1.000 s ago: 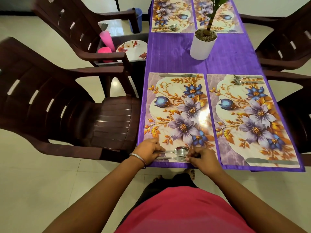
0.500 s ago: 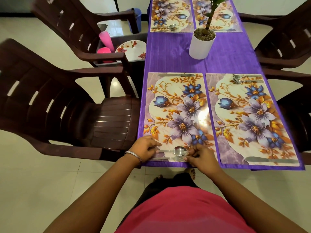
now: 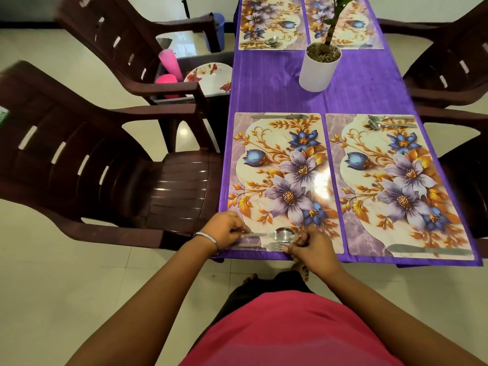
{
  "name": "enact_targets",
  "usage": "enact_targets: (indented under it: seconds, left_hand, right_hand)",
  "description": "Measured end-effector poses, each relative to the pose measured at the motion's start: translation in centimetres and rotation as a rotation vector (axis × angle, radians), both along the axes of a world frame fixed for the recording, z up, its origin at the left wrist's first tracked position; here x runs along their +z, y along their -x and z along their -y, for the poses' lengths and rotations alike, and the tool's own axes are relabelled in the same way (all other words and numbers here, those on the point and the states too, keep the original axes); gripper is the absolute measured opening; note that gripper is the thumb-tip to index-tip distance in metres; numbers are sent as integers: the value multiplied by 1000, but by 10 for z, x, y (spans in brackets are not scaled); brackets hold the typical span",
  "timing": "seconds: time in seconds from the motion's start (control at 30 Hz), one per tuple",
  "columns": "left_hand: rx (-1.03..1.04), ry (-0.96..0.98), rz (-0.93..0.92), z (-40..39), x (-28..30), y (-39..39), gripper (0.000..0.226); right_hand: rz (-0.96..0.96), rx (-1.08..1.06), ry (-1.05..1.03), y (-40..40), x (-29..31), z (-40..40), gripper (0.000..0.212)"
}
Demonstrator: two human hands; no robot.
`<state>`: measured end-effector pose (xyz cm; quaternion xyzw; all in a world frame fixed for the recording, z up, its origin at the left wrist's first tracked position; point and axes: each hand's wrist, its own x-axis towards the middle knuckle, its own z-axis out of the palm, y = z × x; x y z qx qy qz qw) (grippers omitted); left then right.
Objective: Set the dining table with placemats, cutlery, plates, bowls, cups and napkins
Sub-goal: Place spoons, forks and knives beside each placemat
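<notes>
A floral placemat (image 3: 280, 178) lies at the near left of the purple table (image 3: 277, 83). On its near edge lie a spoon (image 3: 282, 234) and a fork (image 3: 274, 246), side by side. My left hand (image 3: 224, 231) pinches the handle ends. My right hand (image 3: 309, 247) has its curled fingers at the spoon bowl and fork tines. A knife (image 3: 280, 116) lies on the far edge of this mat. The right placemat (image 3: 396, 180) carries a fork and spoon (image 3: 388, 122) far and a knife (image 3: 427, 250) near.
Two more placemats (image 3: 269, 22) lie at the far end, with a white potted plant (image 3: 319, 67) between. A grey bin (image 3: 184, 97) on the far left chair holds pink cups (image 3: 169, 64) and a floral plate (image 3: 211, 77). Brown plastic chairs (image 3: 87, 159) flank the table.
Both hands stay on the spoon and fork with only slight shifts. The cutlery sits about where it was.
</notes>
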<state>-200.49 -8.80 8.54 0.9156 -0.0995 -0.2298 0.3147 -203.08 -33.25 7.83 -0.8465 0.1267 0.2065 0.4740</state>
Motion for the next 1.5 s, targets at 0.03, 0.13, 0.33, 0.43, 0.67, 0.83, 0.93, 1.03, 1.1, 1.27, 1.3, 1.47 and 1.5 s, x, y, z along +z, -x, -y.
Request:
enact_targets:
  seconds: [0.03,0.13,0.33,0.43,0.67,0.83,0.93,1.03,1.1,1.27,1.3,1.47,1.5]
  left_hand:
    - [-10,-13,0,2,-1,0,26]
    - [-23,-15,-7,8,-2,-1,27]
    - [-71,-12,28,22,-6,-3,25]
    - [-78,3,24,29,-6,-4,25]
    - [-109,23,47,40,-9,-7,27]
    - [17,115,54,31,-9,-6,28]
    - [134,141,89,16,-6,-9,28]
    - [140,117,78,3,-2,-11,24]
    - [47,63,54,2,0,-10,24]
    - [-131,-18,31,16,-2,-4,28]
    - [-139,-27,36,17,-3,-4,28]
    - [-112,-41,78,12,-3,-6,25]
    - [-108,-40,78,11,-4,-7,25]
  right_hand:
    - [-1,-2,-4,0,0,-1,41]
    - [-4,-4,-20,0,2,-3,39]
    - [-9,-37,-28,0,0,0,46]
    - [-15,-55,-29,1,1,3,46]
    - [-15,-83,-35,2,2,2,44]
    - [-14,-104,-50,2,2,0,44]
    - [-14,-108,-52,2,2,-1,42]
    - [-12,-107,-37,3,1,-2,37]
    - [-21,-104,-35,2,0,-2,37]
    - [-47,-103,-41,2,0,-4,37]
    - [-53,-107,-44,2,0,-4,35]
    - [-54,-133,-50,2,2,-5,38]
    - [-61,-145,-62,3,3,-6,36]
